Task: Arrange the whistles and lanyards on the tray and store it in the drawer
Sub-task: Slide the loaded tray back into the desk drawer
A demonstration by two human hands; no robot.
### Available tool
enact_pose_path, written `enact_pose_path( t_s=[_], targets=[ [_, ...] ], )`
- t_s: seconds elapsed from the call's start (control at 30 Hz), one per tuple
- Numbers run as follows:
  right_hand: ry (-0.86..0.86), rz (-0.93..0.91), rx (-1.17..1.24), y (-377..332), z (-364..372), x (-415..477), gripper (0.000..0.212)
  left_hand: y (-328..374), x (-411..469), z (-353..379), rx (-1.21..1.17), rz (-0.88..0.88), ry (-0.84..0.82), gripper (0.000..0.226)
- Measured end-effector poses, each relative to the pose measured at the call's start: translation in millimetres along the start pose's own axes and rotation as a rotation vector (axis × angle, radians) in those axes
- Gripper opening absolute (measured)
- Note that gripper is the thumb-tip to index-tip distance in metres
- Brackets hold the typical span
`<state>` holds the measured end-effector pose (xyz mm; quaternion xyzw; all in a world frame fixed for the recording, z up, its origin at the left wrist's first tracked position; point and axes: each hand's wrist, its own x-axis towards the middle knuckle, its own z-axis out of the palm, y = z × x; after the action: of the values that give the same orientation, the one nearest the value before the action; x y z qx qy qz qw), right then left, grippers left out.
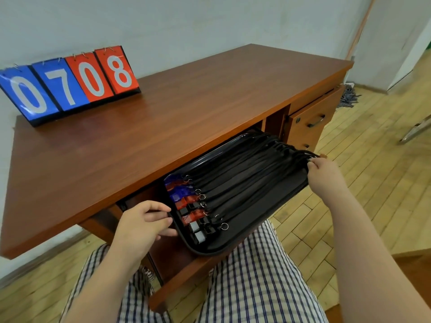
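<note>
At the tray's two short ends: left fingers (161, 209) curled onto the rim by the whistle end, tips touching the edge, thumb side hidden. Left hand (140, 227) looks like a grip on the rim, not a flat push. Right fingers (313, 164) pinched together at the far-right end, right where the lanyard loops bunch up. Can't tell if the right hand (324, 171) has the rim only or the loops as well.

Tray (233, 247) is black, with its long axis running near-left to far-right, roughly parallel to the desk's front edge. One hand per end, neither clearly nearer. Its far long edge is already under the desk (198, 96) top; the near long edge sits over the open drawer (186, 273), above the person's lap.

Whistles (186, 203) are lined up in a row at the left end, red, blue and black. Lanyards (245, 169) are laid straight along the long axis toward the right hand.

My read: arranging is done and storing is in hand. Next move is down and away from the body, keeping the tray level so the row doesn't slide. Risk: loops at the right end snagging the drawer side.
</note>
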<state>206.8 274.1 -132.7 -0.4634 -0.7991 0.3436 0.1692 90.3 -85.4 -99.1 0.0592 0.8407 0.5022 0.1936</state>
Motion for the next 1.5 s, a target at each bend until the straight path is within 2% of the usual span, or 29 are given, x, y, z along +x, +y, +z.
enact_pose_path(
  t_s=[0.2,0.5,0.77,0.97,1.1,1.37,1.5],
  targets=[
    [-0.041,-0.024,-0.054,-15.1,28.5,12.9,0.041,-7.7,12.5,-10.2,-0.012,-0.021,0.057,0.014],
    [-0.08,-0.11,-0.347,-35.0,49.2,15.1,0.04,-18.0,22.5,-20.8,-0.017,-0.043,0.108,0.013],
    [0.009,-0.166,-0.544,-31.3,55.7,8.9,0.038,-24.1,23.6,-17.8,-0.05,-0.019,0.156,0.006],
    [0.089,-0.125,-0.48,-30.1,61.1,9.8,0.026,-27.2,23.3,-14.4,-0.024,0.006,0.157,0.008],
    [0.125,-0.159,-0.525,-29.5,64.7,5.7,0.025,-30.5,26.6,-12.2,0.032,0.021,0.151,0.009],
    [0.178,-0.17,-0.504,-26.4,70.9,6.0,0.028,-38.8,35.2,-13.9,0.166,0.065,0.13,0.008],
    [0.213,-0.164,-0.386,-24.2,73.5,5.3,0.038,-41.1,36.1,-12.9,0.257,0.108,0.114,0.004]
  ],
)
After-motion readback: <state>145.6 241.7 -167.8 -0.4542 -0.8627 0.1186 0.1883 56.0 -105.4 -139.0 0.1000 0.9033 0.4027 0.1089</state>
